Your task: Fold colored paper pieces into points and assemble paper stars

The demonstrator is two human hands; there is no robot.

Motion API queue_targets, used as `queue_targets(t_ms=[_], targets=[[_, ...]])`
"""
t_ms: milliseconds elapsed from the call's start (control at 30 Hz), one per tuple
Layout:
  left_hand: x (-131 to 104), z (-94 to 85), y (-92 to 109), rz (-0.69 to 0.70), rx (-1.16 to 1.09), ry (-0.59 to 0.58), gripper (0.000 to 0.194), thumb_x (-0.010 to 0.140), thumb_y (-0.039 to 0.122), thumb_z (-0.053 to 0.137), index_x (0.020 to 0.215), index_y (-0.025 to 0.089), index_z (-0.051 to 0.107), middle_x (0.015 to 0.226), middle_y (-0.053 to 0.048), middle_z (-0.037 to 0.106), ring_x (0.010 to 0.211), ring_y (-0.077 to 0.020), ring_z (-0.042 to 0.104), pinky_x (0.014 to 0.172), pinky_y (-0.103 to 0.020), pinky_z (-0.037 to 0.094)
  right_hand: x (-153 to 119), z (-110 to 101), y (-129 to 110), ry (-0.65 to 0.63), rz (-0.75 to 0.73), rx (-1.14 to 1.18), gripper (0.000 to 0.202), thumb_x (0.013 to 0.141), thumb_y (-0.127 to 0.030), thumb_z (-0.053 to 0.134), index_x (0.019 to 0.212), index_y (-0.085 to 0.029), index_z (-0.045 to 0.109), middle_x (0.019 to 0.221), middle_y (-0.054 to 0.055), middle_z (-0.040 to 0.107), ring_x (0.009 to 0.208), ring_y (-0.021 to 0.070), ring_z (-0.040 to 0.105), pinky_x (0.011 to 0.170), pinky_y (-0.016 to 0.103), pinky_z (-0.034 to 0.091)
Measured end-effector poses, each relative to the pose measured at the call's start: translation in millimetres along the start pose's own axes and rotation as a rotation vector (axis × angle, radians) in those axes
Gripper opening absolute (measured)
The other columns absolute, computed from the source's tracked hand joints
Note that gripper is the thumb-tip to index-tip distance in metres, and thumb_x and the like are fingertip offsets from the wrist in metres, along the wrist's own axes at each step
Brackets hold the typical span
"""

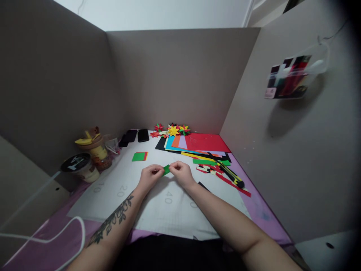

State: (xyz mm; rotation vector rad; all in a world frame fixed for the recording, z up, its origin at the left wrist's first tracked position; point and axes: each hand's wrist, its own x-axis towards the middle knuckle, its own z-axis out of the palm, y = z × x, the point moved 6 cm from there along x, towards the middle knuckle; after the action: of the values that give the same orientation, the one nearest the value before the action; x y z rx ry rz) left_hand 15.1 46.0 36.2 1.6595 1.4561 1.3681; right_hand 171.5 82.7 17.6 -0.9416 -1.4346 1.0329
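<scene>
Between my two hands a small piece of green paper (166, 170) is held just above the white mat. My left hand (151, 175) pinches its left edge, and my right hand (182, 174) pinches the right edge. Part of the paper is hidden by my fingers. Behind my left hand lies a stack of square papers (139, 156), green on top with red and yellow showing at the side. To the right of my right hand are red and black paper scraps (204, 169), green strips (200, 161) and a yellow-and-black utility knife (229, 173).
Folded paper stars (173, 130) sit along the back wall, beside coloured sheets (203, 143). Dark phone-like objects (143, 135) lie at the back left. A lidded cup (81, 168) and a pot (97, 148) stand left. A white cable (82, 229) loops at front left.
</scene>
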Motion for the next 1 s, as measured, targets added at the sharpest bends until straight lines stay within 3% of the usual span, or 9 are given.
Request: queue_targets(t_ms=[200,867,1000], targets=[[-2.8,2.0,-9.5,-0.053,0.000,0.021,0.012,0.067,0.028,0.062,0.064,0.017,0.065,0.065,-0.002,0.067,0.060,-0.0142,0.059,0.057,-0.023,0.046,-1.9,1.2,-0.8,0.016,-0.011,-0.021,0.007,0.067,-0.023,0.058,0.064,-0.017,0.061,0.065,0.002,0.063,0.063,0.0152,0.056,0.061,0.026,0.046],[-4.1,6.4,-5.2,-0.044,-0.012,-0.012,0.012,0.067,0.022,0.060,0.057,0.017,0.057,0.061,-0.001,0.064,0.057,-0.0126,0.056,0.054,-0.022,0.043,-4.3,3.1,-5.8,0.012,-0.050,-0.038,0.005,0.067,-0.018,0.054,0.062,-0.018,0.055,0.062,-0.001,0.057,0.060,0.0134,0.052,0.059,0.025,0.042],[-3.9,6.7,-6.7,-0.028,0.007,-0.018,0.012,0.068,0.022,0.060,0.058,0.017,0.057,0.063,-0.001,0.063,0.058,-0.0126,0.056,0.055,-0.022,0.043,-3.9,4.2,-5.9,-0.010,-0.058,0.010,0.002,0.068,-0.020,0.054,0.070,-0.019,0.053,0.064,-0.003,0.054,0.059,0.0123,0.051,0.057,0.024,0.041]])
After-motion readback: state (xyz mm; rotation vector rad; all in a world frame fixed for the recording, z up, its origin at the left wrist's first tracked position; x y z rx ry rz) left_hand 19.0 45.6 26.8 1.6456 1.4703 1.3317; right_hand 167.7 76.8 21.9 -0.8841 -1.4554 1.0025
